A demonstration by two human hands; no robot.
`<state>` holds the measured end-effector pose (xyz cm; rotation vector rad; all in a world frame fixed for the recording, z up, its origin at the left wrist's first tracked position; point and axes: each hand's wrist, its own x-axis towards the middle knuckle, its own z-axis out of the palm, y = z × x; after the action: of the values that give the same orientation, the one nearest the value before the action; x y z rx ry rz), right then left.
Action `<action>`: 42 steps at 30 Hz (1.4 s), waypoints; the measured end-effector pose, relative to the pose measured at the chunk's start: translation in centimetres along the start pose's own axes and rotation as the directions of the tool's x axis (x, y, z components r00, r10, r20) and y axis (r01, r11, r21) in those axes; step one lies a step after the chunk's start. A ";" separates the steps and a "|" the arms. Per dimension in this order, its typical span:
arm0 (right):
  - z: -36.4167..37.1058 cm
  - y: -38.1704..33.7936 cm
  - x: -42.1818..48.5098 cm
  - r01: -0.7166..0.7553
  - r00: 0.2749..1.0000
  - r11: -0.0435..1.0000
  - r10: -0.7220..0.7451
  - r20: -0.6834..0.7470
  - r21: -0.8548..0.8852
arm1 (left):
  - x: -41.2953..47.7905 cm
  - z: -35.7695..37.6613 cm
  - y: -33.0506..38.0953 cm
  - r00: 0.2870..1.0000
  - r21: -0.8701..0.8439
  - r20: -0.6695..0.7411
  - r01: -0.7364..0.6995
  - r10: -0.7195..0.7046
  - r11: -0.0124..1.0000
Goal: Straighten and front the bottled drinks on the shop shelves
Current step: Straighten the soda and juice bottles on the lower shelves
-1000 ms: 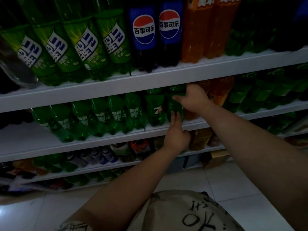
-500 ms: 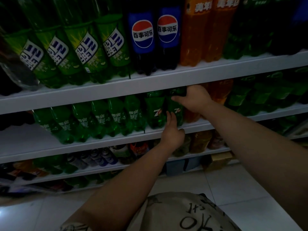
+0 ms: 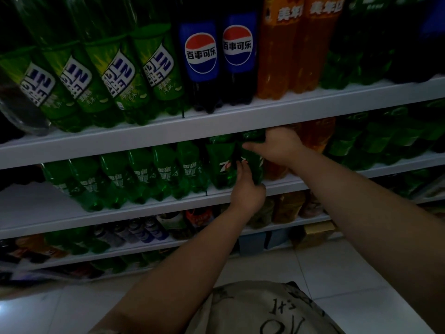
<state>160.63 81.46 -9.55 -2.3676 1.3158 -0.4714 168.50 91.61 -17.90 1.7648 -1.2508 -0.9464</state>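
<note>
My right hand [image 3: 279, 145] grasps the shoulder of the green 7-Up bottle [image 3: 255, 170] at frame centre. My left hand [image 3: 246, 190] presses straight fingers against its lower body. Its cap is hidden behind the upper shelf lip [image 3: 168, 133] and its label is mostly covered by my hands. It stands near the middle shelf's front edge [image 3: 284, 186], tight against a second 7-Up bottle [image 3: 220, 162]. Bare shelf board [image 3: 36, 201] shows at the left.
</note>
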 end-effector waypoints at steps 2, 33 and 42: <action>-0.1 0.3 0.0 -0.008 1.000 0.997 0.006 0.027 0.081 | -0.1 -0.1 -0.2 0.999 0.019 -0.031 -0.012 0.012 1.000; 1.2 1.9 -0.2 0.132 0.991 0.981 -0.128 -0.035 0.141 | -1.4 5.7 1.2 0.978 0.274 0.030 0.189 -0.205 0.943; 3.3 10.5 -9.0 0.083 0.924 0.960 0.027 -0.381 0.269 | 0.8 7.5 0.6 0.916 0.414 -0.400 0.224 -0.045 0.882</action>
<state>149.99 84.71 -18.45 -2.1255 1.2681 -1.0991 161.88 89.45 -20.76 2.2953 -1.1582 -0.3564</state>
